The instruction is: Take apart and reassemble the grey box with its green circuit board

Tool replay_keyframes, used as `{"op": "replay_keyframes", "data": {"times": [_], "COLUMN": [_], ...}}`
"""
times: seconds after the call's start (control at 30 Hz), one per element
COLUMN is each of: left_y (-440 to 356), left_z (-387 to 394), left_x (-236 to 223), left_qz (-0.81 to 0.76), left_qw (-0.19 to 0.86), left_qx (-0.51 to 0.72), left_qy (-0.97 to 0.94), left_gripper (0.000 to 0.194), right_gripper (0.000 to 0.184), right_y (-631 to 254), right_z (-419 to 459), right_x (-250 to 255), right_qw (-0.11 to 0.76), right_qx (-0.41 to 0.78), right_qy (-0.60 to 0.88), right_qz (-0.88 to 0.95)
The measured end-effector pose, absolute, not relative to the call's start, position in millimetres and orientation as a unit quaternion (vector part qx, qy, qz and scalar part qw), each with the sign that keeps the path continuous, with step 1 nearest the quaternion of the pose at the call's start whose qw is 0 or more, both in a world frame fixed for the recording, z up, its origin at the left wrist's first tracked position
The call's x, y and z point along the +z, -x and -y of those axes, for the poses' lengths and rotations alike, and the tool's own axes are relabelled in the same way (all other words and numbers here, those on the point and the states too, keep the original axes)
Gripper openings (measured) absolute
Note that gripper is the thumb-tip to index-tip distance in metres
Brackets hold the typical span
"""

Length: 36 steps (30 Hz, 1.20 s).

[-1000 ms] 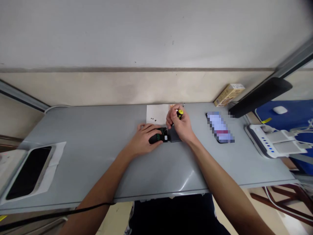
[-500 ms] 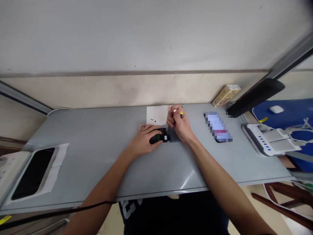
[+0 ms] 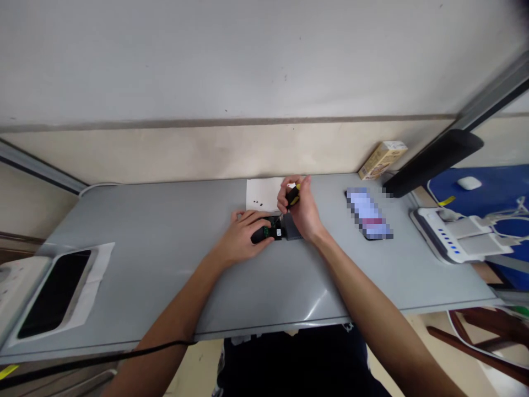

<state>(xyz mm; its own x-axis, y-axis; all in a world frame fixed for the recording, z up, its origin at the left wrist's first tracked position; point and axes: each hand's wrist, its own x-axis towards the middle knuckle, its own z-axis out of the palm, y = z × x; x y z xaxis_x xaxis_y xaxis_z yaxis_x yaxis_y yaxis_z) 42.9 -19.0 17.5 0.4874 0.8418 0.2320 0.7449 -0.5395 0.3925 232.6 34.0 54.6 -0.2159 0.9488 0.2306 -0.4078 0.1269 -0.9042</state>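
My left hand (image 3: pixel 243 237) is wrapped over a small black electronic device (image 3: pixel 279 238) and holds it down on the grey table. Bits of green circuit board and a white label show between and beside the fingers. A screwdriver (image 3: pixel 293 196) with a black and yellow handle is gripped in my right hand (image 3: pixel 303 207), its thin shaft slanting down to the left toward the device. Whether the tip touches it I cannot make out. Beside the device, partly under my right hand, lies a flat dark grey piece (image 3: pixel 292 229). Several tiny dark bits rest on white paper (image 3: pixel 268 190) just behind.
A phone (image 3: pixel 369 215) with a lit, blurred screen lies to the right. Behind it are a small carton (image 3: pixel 382 160) and a black cylinder (image 3: pixel 433 164). A white charging unit (image 3: pixel 446 237) stands at the right edge; a black-screened device (image 3: pixel 58 292) lies at left. A dark cable (image 3: pixel 103 357) crosses the front left.
My right hand has turned, tilting the screwdriver so that more of its black and yellow handle shows. The left hand stays on the device.
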Motion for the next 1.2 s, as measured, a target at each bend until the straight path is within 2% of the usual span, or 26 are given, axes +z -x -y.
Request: {"op": "replay_keyframes", "data": {"times": [0.13,0.23,0.4,0.87,1.0,1.1,1.2], "left_y": [-41.9,-41.5,-42.2,-41.9,-42.2,-42.4,-42.2], "left_z": [18.8,18.9,19.0,19.0,19.0,19.0,19.1], "left_x": [16.5,16.1,15.7,16.8,16.0,16.0,16.7], "left_qz": [-0.462,-0.457,-0.454,-0.451,-0.453,-0.455,-0.454], "left_qw": [0.109,0.100,0.098,0.094,0.091,0.096,0.102], "left_qx": [0.203,0.202,0.206,0.202,0.209,0.209,0.208], "left_qy": [-0.856,-0.860,-0.861,-0.864,-0.862,-0.860,-0.860], "left_gripper": [0.021,0.022,0.021,0.019,0.021,0.021,0.021], "right_gripper": [0.045,0.036,0.033,0.040,0.045,0.036,0.036], "right_y": [-235.3,-238.0,-232.7,-232.3,-229.9,-233.3,-236.9], "right_z": [-34.3,-35.8,-36.8,-36.8,-37.4,-36.5,-36.3], "right_x": [61.1,56.6,47.1,43.2,46.9,50.0,47.4], "right_qw": [0.537,0.543,0.557,0.570,0.568,0.572,0.566], "right_qx": [0.668,0.663,0.656,0.600,0.627,0.636,0.632], "right_qy": [0.240,0.227,0.183,0.246,0.226,0.219,0.218], "right_qz": [0.456,0.463,0.474,0.505,0.483,0.470,0.483]}}
